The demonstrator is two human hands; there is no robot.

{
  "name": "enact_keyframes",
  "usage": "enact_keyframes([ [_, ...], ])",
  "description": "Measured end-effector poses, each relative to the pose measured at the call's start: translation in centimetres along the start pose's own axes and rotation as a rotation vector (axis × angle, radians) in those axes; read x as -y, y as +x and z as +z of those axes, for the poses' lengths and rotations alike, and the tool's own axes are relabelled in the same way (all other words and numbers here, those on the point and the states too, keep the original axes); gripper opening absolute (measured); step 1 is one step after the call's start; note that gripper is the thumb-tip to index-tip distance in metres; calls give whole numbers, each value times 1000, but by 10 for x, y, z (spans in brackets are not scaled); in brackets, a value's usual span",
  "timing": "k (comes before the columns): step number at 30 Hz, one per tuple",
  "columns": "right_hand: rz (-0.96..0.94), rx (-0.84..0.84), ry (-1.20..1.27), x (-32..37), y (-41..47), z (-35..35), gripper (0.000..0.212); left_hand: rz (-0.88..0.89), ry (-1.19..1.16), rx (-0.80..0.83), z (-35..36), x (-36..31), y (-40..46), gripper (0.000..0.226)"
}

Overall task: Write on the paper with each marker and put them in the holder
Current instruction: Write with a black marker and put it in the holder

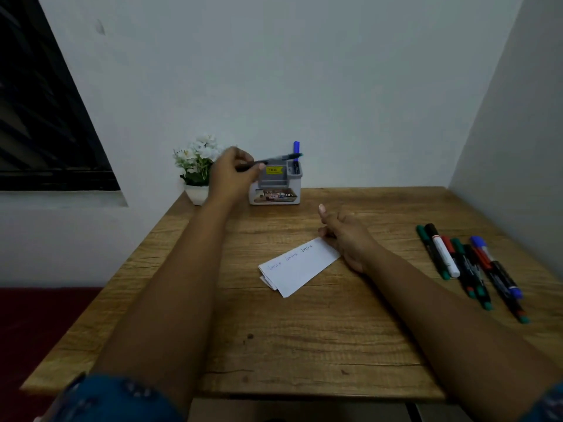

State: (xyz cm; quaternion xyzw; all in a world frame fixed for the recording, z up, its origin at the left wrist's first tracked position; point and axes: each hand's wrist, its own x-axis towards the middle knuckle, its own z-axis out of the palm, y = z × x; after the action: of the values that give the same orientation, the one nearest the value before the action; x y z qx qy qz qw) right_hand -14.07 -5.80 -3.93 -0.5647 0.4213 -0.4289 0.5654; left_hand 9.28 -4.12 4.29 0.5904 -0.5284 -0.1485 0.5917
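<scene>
My left hand (232, 175) is raised at the back of the table and pinches a dark marker with a green end (275, 160), held almost level above the grey holder (275, 185). A blue marker (296, 150) stands upright in the holder's right cup. My right hand (342, 236) rests on the table, fingers loosely curled and thumb up, touching the far corner of the folded white paper (300, 268). Three handwritten words run along the paper's upper edge. Several markers (469, 268) with green, red, blue, black and white parts lie in a row at the right.
A small white pot of white flowers (197, 166) stands just left of the holder, behind my left hand. White walls close off the back and the right side of the wooden table (304, 345). A dark window is at the far left.
</scene>
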Motion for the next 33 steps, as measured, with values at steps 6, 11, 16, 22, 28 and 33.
enact_keyframes([
  [6,-45,-2,-77,-7,4,-1,45,103,225,-101,-3,-18,81,14],
  [11,-16,35,-29,-6,8,-3,43,221,848,172,20,-17,121,21],
  [16,-17,10,-71,-8,10,-3,38,349,1081,261,31,-23,141,31],
  [22,-14,-11,-106,-7,10,-2,44,250,1248,352,34,-14,157,39],
  [28,-16,-23,-144,-5,9,-2,43,187,1226,373,49,7,144,53],
  [33,-7,-30,-150,-2,5,-1,42,332,1146,82,49,15,118,28],
])
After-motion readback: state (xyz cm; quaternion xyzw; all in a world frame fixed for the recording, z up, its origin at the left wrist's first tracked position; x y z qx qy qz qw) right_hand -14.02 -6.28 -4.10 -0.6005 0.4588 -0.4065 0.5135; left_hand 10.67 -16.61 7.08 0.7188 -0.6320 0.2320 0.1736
